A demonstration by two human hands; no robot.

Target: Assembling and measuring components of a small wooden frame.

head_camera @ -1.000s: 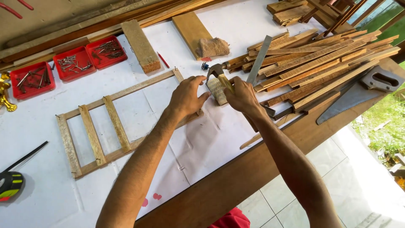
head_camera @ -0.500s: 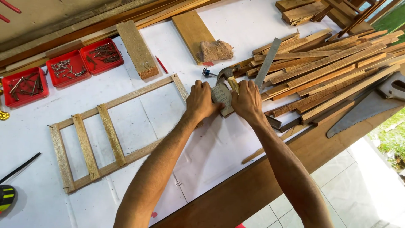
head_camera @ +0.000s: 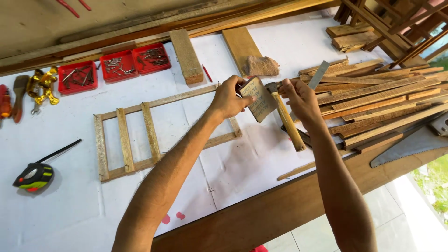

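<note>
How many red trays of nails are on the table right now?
3. They sit in a row at the table's far edge: left tray, middle tray, right tray, none visibly hidden.

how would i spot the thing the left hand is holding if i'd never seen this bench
Start at the white-covered workbench and the ladder-like wooden frame lying on it. At the frame's right end, the left hand holds up a small folded sheet of sandpaper. Unlike the wood strips nearby, it is thin, flat, tan and printed on the back.
</note>
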